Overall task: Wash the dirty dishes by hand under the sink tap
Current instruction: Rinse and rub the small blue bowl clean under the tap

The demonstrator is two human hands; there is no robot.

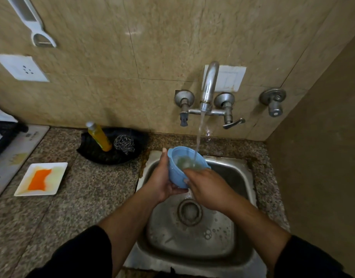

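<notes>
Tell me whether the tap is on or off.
On. A stream of water falls from the tap into the blue bowl, which the left hand holds over the sink.

Dim, soft, warped at edges

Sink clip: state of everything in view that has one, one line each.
tap: running, stream falls into the blue bowl.
blue bowl: tilted under the stream, water inside.
left hand: holds the blue bowl from outside.
right hand: fingers inside the blue bowl, thumb outside.
white plate: on the counter, orange-smeared, unwashed.
soap bottle: capped, leaning in the black tray.
steel scrubber: lying in the black tray, untouched.
sink: wet, bubbles near the drain.
</notes>
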